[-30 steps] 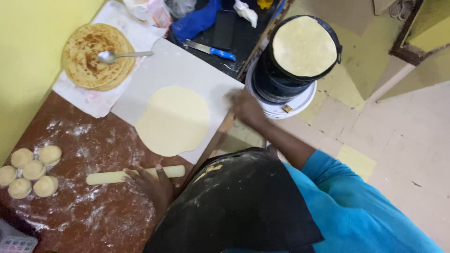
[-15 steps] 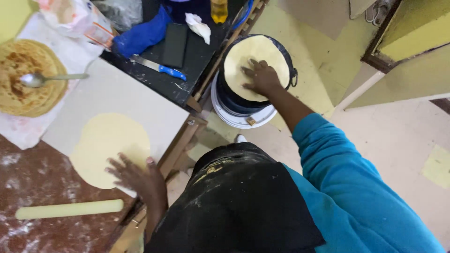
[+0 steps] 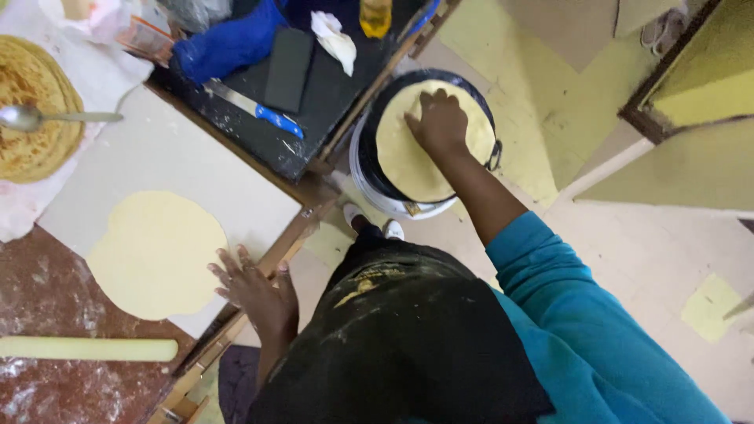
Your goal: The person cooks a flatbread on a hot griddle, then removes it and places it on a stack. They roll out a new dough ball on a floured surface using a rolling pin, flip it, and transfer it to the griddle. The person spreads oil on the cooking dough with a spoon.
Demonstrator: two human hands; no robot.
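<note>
Dough round (image 3: 428,141), pale and thin, covers the black pan (image 3: 488,126). Right hand (image 3: 440,122) presses it, fingers spread. Left hand (image 3: 251,284) lies open beside raw flatbread (image 3: 157,255).

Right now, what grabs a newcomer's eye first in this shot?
The right hand pressing flat on a pale round flatbread in a black pan down on the floor, upper centre. At left, the left hand rests, fingers spread, at the table edge beside a rolled-out raw dough disc on a white board. A stack of browned flatbreads with a spoon on top sits far left.
</note>
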